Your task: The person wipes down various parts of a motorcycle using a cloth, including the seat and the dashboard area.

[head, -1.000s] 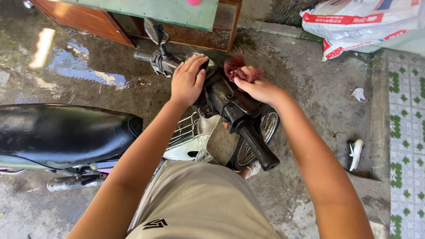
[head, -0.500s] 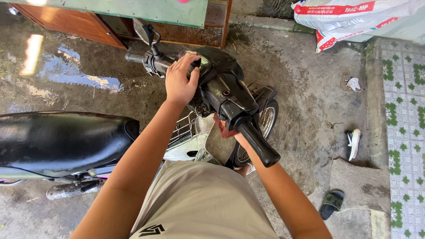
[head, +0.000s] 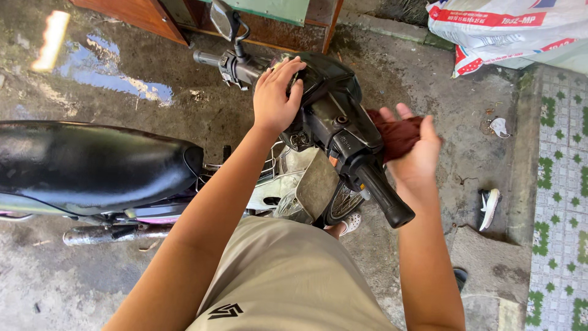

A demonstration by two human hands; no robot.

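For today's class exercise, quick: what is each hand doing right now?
Left hand: open, flat on the motorbike's headlight cowl.
Right hand: closed on a dark red rag.

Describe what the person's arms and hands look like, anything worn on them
Both arms are bare from the bottom edge of the picture to the fingertips: no sleeves, gloves, watch, bracelets or rings show. The left hand and right hand have short, unpainted nails. The only clothing in view is khaki shorts with a small black angular logo.
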